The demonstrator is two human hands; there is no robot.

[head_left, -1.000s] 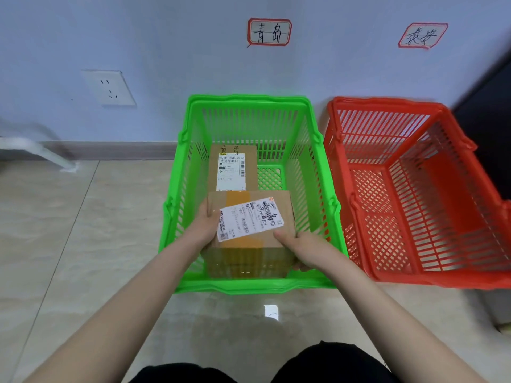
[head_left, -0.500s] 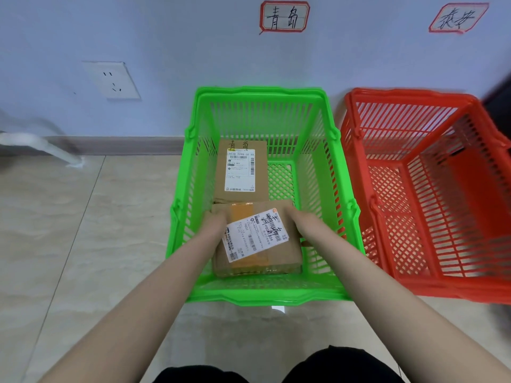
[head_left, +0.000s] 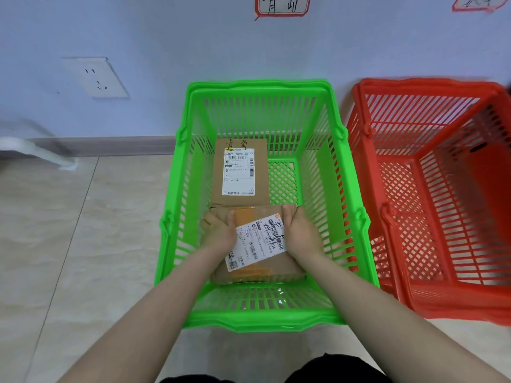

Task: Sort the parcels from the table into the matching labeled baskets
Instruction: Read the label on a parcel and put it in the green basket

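Brown cardboard shows between and below both hands. The left hand (head_left: 219, 232) and the right hand (head_left: 300, 233) lie on top of the near parcel (head_left: 276, 268), the left at its ten o'clock corner and the right at its two o'clock corner. The fingers of each are bent over the far edge, so both hands hold it. A white shipping label (head_left: 257, 241) slants across the top in the gap between the hands, over a strip of orange tape (head_left: 250, 272).

The near parcel sits low inside the green basket (head_left: 260, 323), at the basket's six o'clock end, just beside the near wall. At twelve o'clock from the hands lies a far parcel (head_left: 240, 200), flat, with its own white label and handwriting at its far edge. Its near edge meets the held parcel's far edge.

At three o'clock from the green basket stands a red basket (head_left: 431, 87), close alongside. On the wall at twelve o'clock hangs a red-bordered sign (head_left: 282, 6), with a second sign (head_left: 479, 4) above the red basket, both cut off by the frame. A wall socket (head_left: 95, 77) sits at ten o'clock, above the pale tiled floor (head_left: 69, 244).
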